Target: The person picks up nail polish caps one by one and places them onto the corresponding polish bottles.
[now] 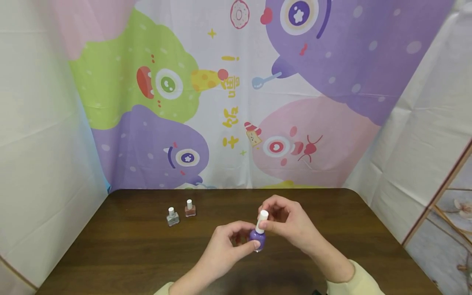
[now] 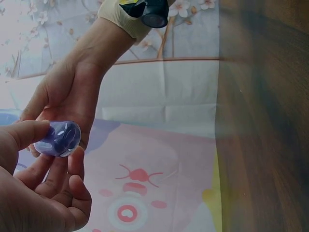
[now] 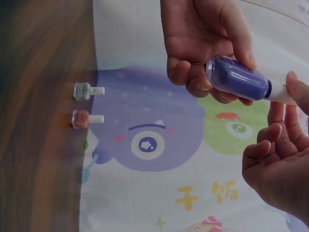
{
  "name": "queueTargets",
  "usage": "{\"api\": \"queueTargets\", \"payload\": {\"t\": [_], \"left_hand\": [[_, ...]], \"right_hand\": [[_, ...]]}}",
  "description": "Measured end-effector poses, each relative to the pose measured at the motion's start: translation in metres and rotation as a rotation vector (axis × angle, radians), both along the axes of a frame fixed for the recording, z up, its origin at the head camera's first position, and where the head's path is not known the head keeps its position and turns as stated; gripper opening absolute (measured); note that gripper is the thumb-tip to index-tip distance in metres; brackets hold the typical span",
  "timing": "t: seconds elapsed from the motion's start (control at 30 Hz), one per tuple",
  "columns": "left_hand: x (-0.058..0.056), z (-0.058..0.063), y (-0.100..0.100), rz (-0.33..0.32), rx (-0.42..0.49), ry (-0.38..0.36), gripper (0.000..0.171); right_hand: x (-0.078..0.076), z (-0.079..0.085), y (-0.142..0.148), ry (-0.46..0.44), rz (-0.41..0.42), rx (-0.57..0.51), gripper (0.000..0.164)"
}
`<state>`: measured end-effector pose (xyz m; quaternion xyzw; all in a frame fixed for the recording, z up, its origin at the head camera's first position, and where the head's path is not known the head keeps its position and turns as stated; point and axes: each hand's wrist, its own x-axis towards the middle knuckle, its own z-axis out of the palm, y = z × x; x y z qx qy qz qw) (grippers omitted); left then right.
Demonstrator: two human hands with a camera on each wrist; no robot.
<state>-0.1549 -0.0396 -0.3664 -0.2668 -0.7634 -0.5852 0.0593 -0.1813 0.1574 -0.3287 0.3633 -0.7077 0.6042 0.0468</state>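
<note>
A purple nail polish bottle (image 1: 257, 239) with a tall white cap (image 1: 262, 221) is held up over the table between both hands. My left hand (image 1: 228, 248) pinches the purple glass body between thumb and fingers. On the cap, the thumb and fingers of my right hand (image 1: 289, 223) have a pinching grip. In the right wrist view the bottle (image 3: 236, 79) lies tilted, and a dark threaded neck shows where the cap meets the glass. The left wrist view shows the rounded base of the bottle (image 2: 62, 139) facing the camera.
Two more capped polish bottles stand upright at the back left of the dark wooden table (image 1: 129, 246): a silvery-grey one (image 1: 172, 218) and a reddish-brown one (image 1: 190, 209). A cartoon-printed curtain (image 1: 236, 172) hangs along the table's back edge, with pale cloth on both sides.
</note>
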Motion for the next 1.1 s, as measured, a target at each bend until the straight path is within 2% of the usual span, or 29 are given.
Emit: {"api": "queueTargets", "payload": {"t": [0.17, 0.4, 0.63, 0.9, 1.1], "left_hand": [[0.0002, -0.0008, 0.0002, -0.003, 0.004, -0.001, 0.021], [0.0011, -0.0014, -0.0001, 0.005, 0.011, -0.025, 0.022], [0.0010, -0.0010, -0.0001, 0.012, 0.017, -0.024, 0.023], [0.0012, -0.0006, 0.0001, 0.002, 0.017, -0.020, 0.024], [0.0013, 0.0007, 0.0004, 0.003, 0.025, -0.021, 0.024]], "right_hand": [[-0.0002, -0.0011, -0.0010, -0.019, 0.013, -0.006, 0.021], [0.0009, -0.0027, 0.0007, -0.079, 0.079, 0.021, 0.026], [0.0008, -0.0011, 0.0047, -0.064, 0.158, 0.010, 0.030], [0.0017, -0.0003, 0.0038, -0.083, 0.090, 0.047, 0.024], [0.0023, 0.0001, 0.0049, -0.113, 0.089, 0.030, 0.023]]}}
